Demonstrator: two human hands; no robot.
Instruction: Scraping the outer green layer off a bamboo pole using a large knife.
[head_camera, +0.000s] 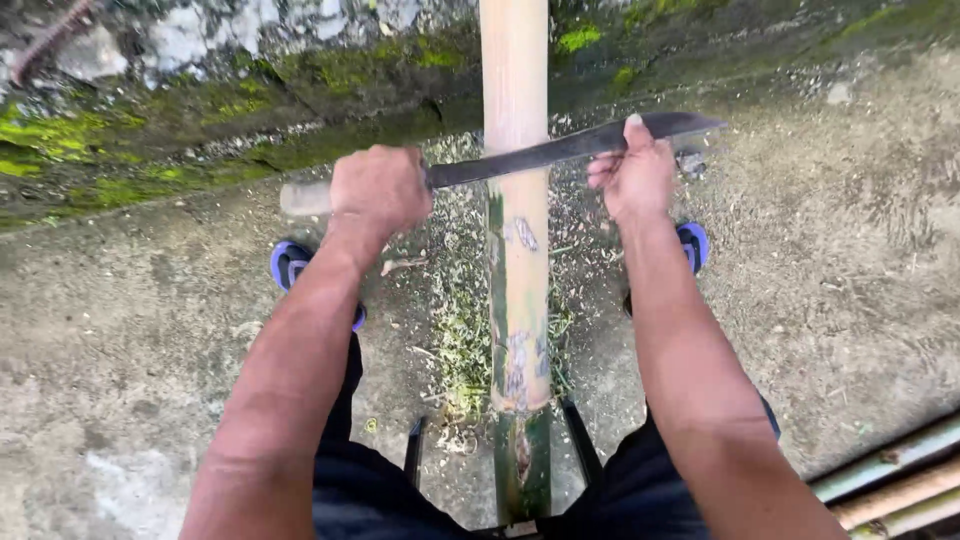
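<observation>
A long bamboo pole (516, 300) runs from between my knees away toward a mossy wall. Its far part is pale and scraped, its near part still green. A long dark machete (560, 152) lies crosswise on the pole. My left hand (378, 190) is closed around its pale wooden handle on the left side. My right hand (634, 172) presses on the back of the blade near the tip, fingers partly spread.
Green and pale shavings (455, 320) litter the concrete ground beside the pole. A moss-covered wall base (200, 120) runs across the top. Several more bamboo poles (900, 490) lie at the lower right. My feet in blue sandals (290, 262) flank the pole.
</observation>
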